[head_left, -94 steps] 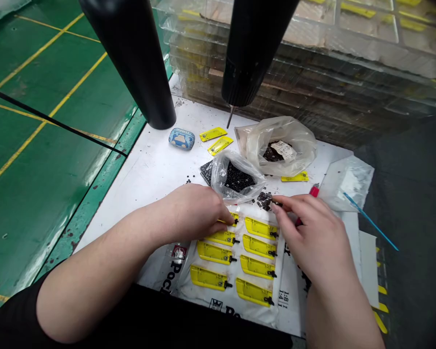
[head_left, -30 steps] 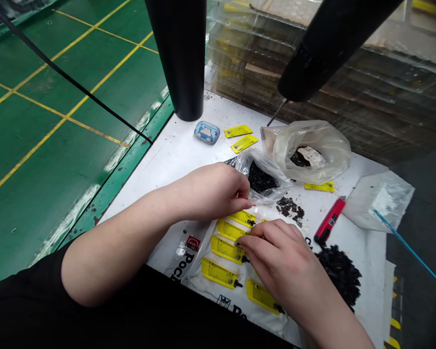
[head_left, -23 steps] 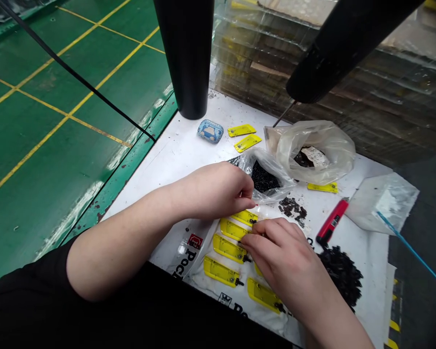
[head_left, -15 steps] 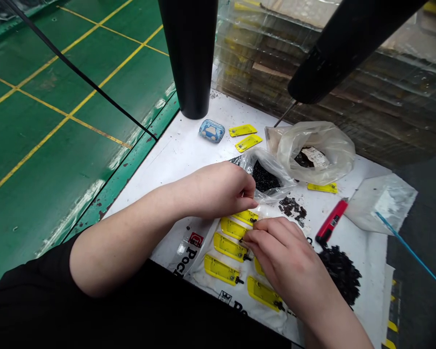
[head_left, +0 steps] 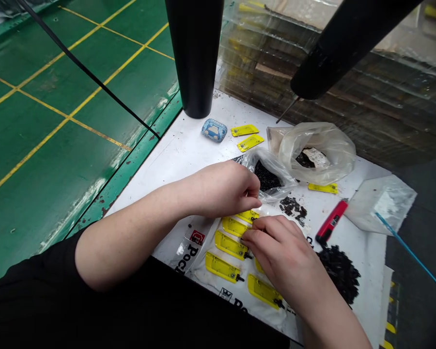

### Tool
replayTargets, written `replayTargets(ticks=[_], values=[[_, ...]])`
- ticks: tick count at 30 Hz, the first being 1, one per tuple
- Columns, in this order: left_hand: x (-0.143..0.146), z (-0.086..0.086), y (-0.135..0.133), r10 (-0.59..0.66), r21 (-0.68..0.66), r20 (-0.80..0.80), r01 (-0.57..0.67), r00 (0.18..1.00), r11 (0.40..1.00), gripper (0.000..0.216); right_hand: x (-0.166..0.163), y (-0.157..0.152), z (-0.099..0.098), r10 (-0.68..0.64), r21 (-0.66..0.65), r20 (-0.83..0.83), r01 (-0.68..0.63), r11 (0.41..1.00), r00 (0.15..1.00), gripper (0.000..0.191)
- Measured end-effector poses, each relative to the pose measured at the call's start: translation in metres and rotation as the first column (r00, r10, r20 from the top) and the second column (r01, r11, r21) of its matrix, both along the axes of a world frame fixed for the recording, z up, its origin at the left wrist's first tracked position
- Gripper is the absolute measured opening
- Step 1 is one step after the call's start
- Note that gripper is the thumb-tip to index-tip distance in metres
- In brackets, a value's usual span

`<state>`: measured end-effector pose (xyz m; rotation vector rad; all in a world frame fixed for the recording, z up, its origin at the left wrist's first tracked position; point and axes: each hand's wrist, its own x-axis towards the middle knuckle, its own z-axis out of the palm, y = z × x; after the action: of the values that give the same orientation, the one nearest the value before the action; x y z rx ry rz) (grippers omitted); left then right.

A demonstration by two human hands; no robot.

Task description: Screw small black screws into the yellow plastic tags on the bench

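Note:
My left hand point(head_left: 236, 191) is closed in a pinch above the upper end of the rows of yellow plastic pieces point(head_left: 229, 245). Whatever its fingertips hold is hidden. Close by on the right, the fingers of my right hand point(head_left: 281, 249) pinch together at the end of another yellow piece point(head_left: 234, 227); what is between them I cannot make out. Several yellow pieces carry a small black part point(head_left: 240, 278) at the right end. Just beyond my left hand lies an open clear bag point(head_left: 267, 178) of tiny black parts.
Loose dark bits point(head_left: 293, 207), a red utility knife point(head_left: 332, 222) and a heap of black parts point(head_left: 339, 274) lie to the right. Farther back are a larger plastic bag point(head_left: 339, 160) and a blue tin point(head_left: 214, 131). Two black tubes point(head_left: 196, 58) hang over the table.
The view has shifted slightly. Both hands keep nearly the same pose, with the right fingertips still at the yellow piece's end.

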<state>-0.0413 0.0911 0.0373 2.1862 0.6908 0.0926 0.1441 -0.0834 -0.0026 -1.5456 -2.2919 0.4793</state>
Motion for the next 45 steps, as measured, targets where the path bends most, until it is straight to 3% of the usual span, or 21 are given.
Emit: replayTargets(ticks=[5,10,16,20,23,26,28,30,33,36,39,45], values=[[0.0,0.001,-0.004,0.048,-0.034,0.117,-0.045,0.992,0.998,0.019,-0.003,0.003,0.001,0.017,0.033,-0.05,-0.015,0.999,0.999,0.01],[-0.013,-0.001,-0.027,0.112,0.017,0.239,-0.12,0.965,0.993,0.02,0.002,0.003,0.012,-0.047,0.022,-0.141,0.051,0.998,0.989,0.01],[-0.04,-0.03,-0.058,0.028,0.204,0.307,-0.095,0.951,0.974,0.028,0.011,-0.006,0.021,-0.105,0.043,-0.107,0.11,0.993,0.989,0.009],[-0.046,-0.046,-0.062,-0.043,0.398,0.282,-0.076,0.959,0.914,0.031,0.015,-0.018,0.022,-0.151,0.077,-0.036,0.154,0.985,0.988,0.011],[-0.045,-0.047,-0.062,-0.086,0.434,0.279,-0.046,0.957,0.9,0.033,0.013,-0.029,0.024,-0.182,0.097,-0.031,0.184,0.978,0.983,0.015],[-0.043,-0.041,-0.065,-0.087,0.326,0.344,-0.032,0.935,0.945,0.03,0.005,-0.039,0.028,-0.262,0.151,-0.094,0.274,0.95,0.961,0.02],[-0.042,-0.032,-0.067,-0.075,0.154,0.395,0.015,0.915,0.988,0.025,-0.004,-0.044,0.03,-0.283,0.197,-0.156,0.311,0.93,0.946,0.03],[-0.04,-0.023,-0.069,-0.053,-0.068,0.43,0.091,0.901,0.993,0.02,-0.013,-0.05,0.031,-0.259,0.227,-0.211,0.305,0.925,0.942,0.043],[-0.038,-0.011,-0.072,0.002,-0.358,0.418,0.163,0.909,0.92,0.016,-0.021,-0.059,0.03,-0.233,0.238,-0.235,0.289,0.927,0.943,0.053],[-0.036,-0.007,-0.076,0.073,-0.542,0.341,0.133,0.937,0.83,0.016,-0.023,-0.063,0.03,-0.207,0.239,-0.216,0.257,0.936,0.954,0.054],[-0.036,-0.007,-0.078,0.117,-0.591,0.274,0.071,0.955,0.803,0.019,-0.023,-0.058,0.031,-0.198,0.271,-0.229,0.257,0.928,0.953,0.049],[-0.037,-0.007,-0.075,0.074,-0.444,0.316,0.079,0.946,0.893,0.023,-0.026,-0.046,0.032,-0.248,0.155,-0.283,0.3,0.941,0.926,0.032]])
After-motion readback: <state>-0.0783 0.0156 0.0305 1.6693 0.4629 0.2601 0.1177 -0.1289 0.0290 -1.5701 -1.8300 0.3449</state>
